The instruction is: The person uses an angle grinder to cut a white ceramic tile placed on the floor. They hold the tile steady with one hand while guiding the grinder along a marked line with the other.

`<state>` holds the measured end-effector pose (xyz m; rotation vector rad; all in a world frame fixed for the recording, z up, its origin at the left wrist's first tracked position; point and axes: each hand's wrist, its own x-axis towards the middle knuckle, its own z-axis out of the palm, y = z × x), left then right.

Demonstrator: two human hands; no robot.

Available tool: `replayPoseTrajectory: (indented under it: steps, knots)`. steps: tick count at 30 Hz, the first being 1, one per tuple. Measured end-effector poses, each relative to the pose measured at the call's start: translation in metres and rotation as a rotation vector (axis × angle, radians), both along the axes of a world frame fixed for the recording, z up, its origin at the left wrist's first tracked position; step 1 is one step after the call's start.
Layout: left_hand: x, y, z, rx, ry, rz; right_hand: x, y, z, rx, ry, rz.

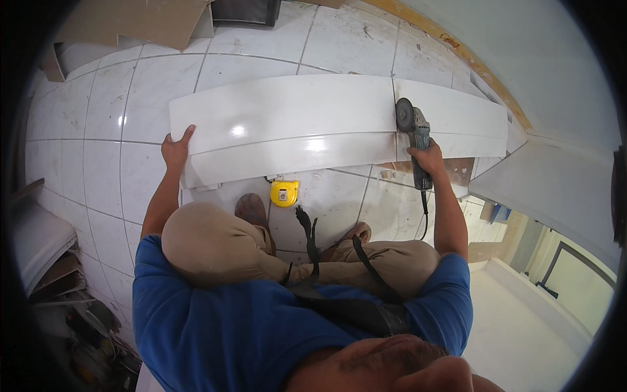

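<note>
A long white panel (287, 111) with a lengthwise fold or edge lies across the floor in front of me. My left hand (175, 149) grips its left end, thumb up along the edge; the other fingers are partly hidden. In my right hand (428, 159) is an angle grinder (418, 139), held by its body, with a dark cord running down from it. The grinder's round disc (405, 115) stands at a dark line that crosses the panel toward its right end. Close to my feet sits a yellow tape measure (285, 193).
White tiles (157, 78) cover the floor. Brown board pieces (130, 23) and a dark bin-like object (246, 12) are at the far side. A pale wall with a wooden strip (477, 59) rises on the right. Assorted scraps and tools (85, 313) crowd the lower left.
</note>
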<state>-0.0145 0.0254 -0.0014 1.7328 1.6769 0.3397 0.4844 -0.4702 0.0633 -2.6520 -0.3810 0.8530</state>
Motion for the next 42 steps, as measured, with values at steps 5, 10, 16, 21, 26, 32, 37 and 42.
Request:
replayPoseTrajectory:
  steps: [5, 10, 16, 21, 26, 32, 37, 42]
  knots:
    - [-0.002, 0.001, -0.003, 0.004, 0.005, -0.02, 0.002, 0.004, -0.001, 0.015, -0.019, 0.028]
    - [0.003, -0.001, 0.005, -0.004, 0.015, -0.027, 0.007, 0.009, -0.003, 0.005, -0.027, 0.016]
    - [-0.005, 0.003, -0.008, 0.028, -0.035, -0.014, 0.006, 0.009, -0.003, 0.004, -0.016, 0.013]
    - [0.0, 0.001, -0.002, 0.033, -0.01, -0.012, 0.002, 0.0, -0.004, 0.002, -0.022, 0.022]
    - [-0.001, 0.001, 0.005, -0.01, 0.046, -0.029, -0.005, 0.0, 0.004, 0.005, 0.008, -0.003]
    - [-0.005, 0.003, -0.005, 0.044, 0.005, -0.01, -0.008, -0.003, 0.003, 0.01, -0.026, 0.019]
    - [-0.002, 0.002, -0.001, 0.006, 0.021, -0.006, -0.003, 0.001, 0.0, 0.012, -0.026, 0.014]
    - [-0.005, 0.004, -0.006, 0.03, 0.026, -0.006, 0.001, 0.007, -0.001, 0.021, -0.017, 0.015]
